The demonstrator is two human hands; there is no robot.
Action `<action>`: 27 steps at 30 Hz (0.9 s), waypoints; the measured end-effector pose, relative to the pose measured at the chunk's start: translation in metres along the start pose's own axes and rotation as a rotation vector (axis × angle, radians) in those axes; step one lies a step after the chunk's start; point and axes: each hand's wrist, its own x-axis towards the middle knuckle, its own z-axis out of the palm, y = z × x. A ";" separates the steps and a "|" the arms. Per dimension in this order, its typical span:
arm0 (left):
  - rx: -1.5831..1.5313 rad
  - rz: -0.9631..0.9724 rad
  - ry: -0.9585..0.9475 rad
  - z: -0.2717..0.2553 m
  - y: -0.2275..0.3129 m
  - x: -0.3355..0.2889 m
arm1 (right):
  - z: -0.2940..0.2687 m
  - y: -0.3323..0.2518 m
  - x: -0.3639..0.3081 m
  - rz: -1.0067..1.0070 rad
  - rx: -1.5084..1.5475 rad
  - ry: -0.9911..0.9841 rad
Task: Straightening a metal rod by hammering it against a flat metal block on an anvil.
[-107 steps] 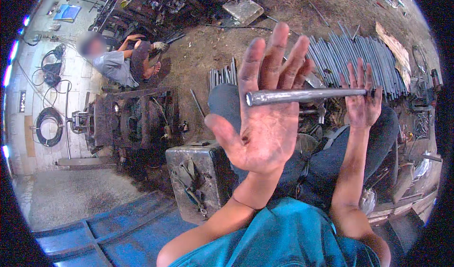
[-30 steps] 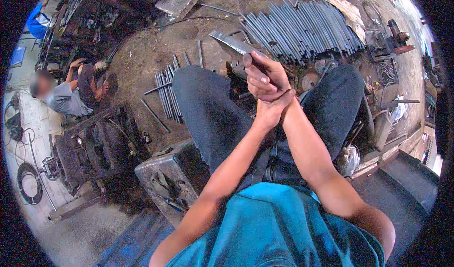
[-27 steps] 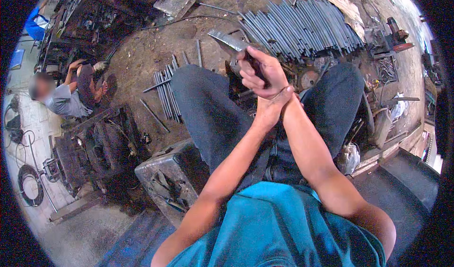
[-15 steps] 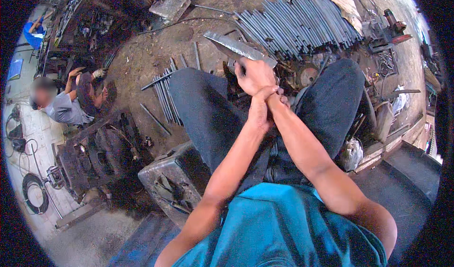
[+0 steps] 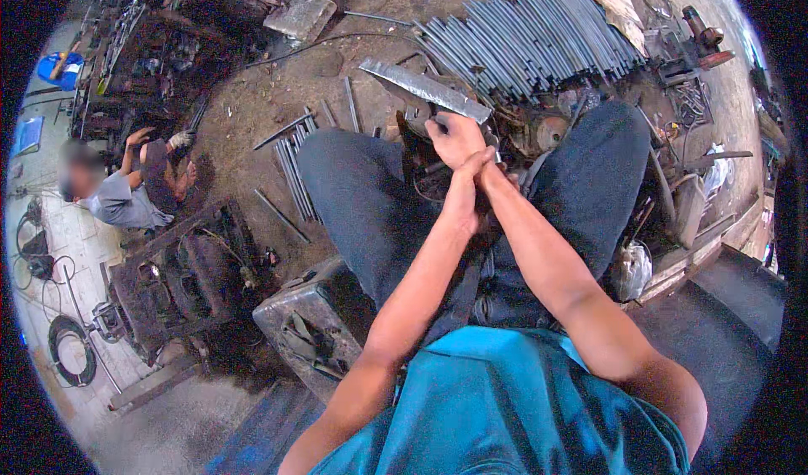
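Clasping left hand (image 5: 478, 165): it is closed around the right wrist (image 5: 494, 177).
Right hand (image 5: 459, 141): its fingers are bent inward, with a dark spot near the thumb. I cannot tell whether it is fully closed, or if something is inside.
Long silvery metal piece (image 5: 425, 88): it lies slantwise just beyond the right hand; whether they touch, I cannot tell.
Legs: dark trousers (image 5: 358, 210), the knees spread, one on each side of the hands.
Shirt (image 5: 497, 403): teal, at the lower edge.
Large pile of grey rods (image 5: 530, 42): on the brown ground (image 5: 252, 126), farther away than the metal piece, side by side.
Small bundle of rods (image 5: 295, 172): beside the left knee.
Box-like grey block (image 5: 290, 302): near the left thigh.
Plastic bag (image 5: 633, 273): whitish, right of the right leg.
Seated person (image 5: 126, 201): at far left, in a grey shirt.
Black coil (image 5: 55, 347): below this person, on pale tiles (image 5: 38, 307).
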 end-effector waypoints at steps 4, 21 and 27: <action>0.221 0.030 0.102 -0.014 0.008 0.008 | 0.007 0.024 0.013 0.114 0.146 0.033; 0.677 0.339 0.124 -0.023 0.168 0.097 | -0.023 0.031 0.077 0.255 0.431 -0.217; 0.703 0.367 0.107 -0.026 0.185 0.119 | -0.031 0.001 0.101 0.245 0.406 -0.297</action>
